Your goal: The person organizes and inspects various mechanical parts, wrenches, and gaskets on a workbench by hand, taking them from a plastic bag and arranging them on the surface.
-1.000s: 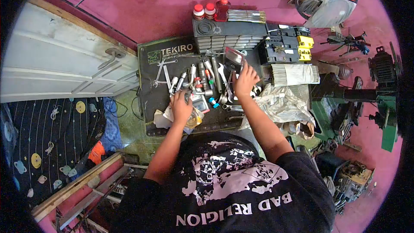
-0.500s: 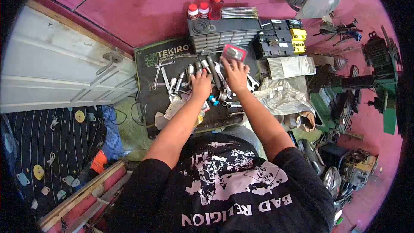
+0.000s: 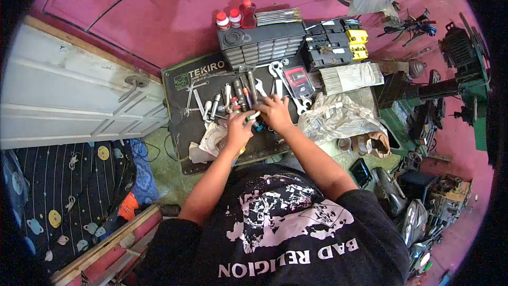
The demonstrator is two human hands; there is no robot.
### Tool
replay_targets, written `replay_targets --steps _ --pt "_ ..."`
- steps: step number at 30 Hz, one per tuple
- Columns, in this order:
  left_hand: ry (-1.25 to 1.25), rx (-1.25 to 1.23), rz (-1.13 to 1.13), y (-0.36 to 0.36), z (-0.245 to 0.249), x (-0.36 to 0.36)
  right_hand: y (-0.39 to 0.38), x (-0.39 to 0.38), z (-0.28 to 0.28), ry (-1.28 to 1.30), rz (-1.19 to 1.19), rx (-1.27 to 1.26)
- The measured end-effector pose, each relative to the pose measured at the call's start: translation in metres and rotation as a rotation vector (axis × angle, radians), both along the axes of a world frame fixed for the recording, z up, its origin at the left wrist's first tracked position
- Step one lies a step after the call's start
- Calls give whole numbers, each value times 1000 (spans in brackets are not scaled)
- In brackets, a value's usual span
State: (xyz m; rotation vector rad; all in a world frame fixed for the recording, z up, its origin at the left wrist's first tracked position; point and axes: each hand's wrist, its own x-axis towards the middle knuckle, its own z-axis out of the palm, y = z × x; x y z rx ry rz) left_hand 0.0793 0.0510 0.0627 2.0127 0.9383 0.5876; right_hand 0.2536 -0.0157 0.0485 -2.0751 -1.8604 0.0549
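My left hand (image 3: 239, 131) is closed with thumb and fingers pinched around a small pale-and-green piece (image 3: 252, 117) whose kind I cannot make out. Close beside it, my right hand (image 3: 277, 114) has its fingers bent inward over the tools, their tips meeting at the same spot; what they grip is hidden. Dark-handled tools (image 3: 239, 94) lie just beyond the fingertips. An open-end wrench (image 3: 260, 88) and a long wrench (image 3: 280, 72) are near my right hand. To their right, a red-and-clear blister pack (image 3: 299, 81) rests on the black mat (image 3: 182, 122).
A small-drawer cabinet (image 3: 264, 47) stands at the back, with red-capped bottles (image 3: 234, 18) on top. Black-and-yellow cases (image 3: 330, 47) and crumpled plastic (image 3: 338, 119) are on the right. Sockets and extensions (image 3: 216, 106) lie left. A white door (image 3: 79, 85) borders the left side.
The blister pack has left my right hand and lies on the right of the mat. My right hand has come back toward my left, which now pinches a small piece.
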Motion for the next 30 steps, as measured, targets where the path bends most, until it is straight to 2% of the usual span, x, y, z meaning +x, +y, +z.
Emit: replay_targets --steps 1,3,4,7,9,11,13,14,19,21,22,23,25,26,30 --pt "-62 -138 46 -8 6 -3 -10 2 11 77 32 32" --pt "-56 -188 -1 -19 17 -7 -34 11 5 151 101 69" --pt "-80 -229 -40 -26 22 -7 -50 15 14 237 84 36" --pt "29 -274 -156 -49 37 10 -97 34 35 213 14 -66" --pt "4 -335 -197 -68 4 32 -129 53 30 196 -26 -71" --pt "77 -300 -314 -85 12 63 -158 73 24 179 -68 -72" --pt "65 -341 -361 -101 17 95 -182 95 23 281 -205 -75" --pt "114 -307 -387 -108 6 111 -193 106 22 278 -276 -115" --pt "355 -106 -502 -132 13 187 -226 159 19 237 -400 -100" --pt "426 7 -462 -141 -5 214 -231 181 21 102 -412 -69" --pt "475 -45 -472 -144 -11 227 -233 191 16 35 -418 -62" --pt "475 -48 -469 -151 -17 235 -234 201 13 35 -415 -63" --pt "430 64 -293 -163 -7 249 -234 220 9 23 -408 -206" --pt "466 -10 -312 -165 -3 253 -234 227 6 18 -407 -231" --pt "501 40 -337 -179 -29 254 -219 245 2 98 -457 -356"
